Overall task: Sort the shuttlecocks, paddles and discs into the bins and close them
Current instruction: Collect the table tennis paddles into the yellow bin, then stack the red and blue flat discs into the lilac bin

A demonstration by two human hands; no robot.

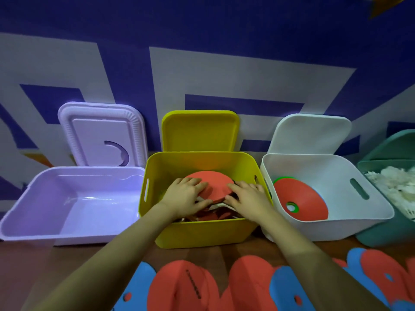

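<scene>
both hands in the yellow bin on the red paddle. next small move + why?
Probably let go and lift both hands out. The left hand and right hand lie on the red paddle, which already sits on the pile inside the yellow bin. More red and blue pieces wait on the table.

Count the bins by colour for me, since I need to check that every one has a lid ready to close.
Lilac bin: 1
Yellow bin: 1
White bin: 1
Teal bin: 1
Total: 4 bins, all open. Lids stand behind the lilac, yellow and white ones; the teal one's is cut off by the frame.
</scene>
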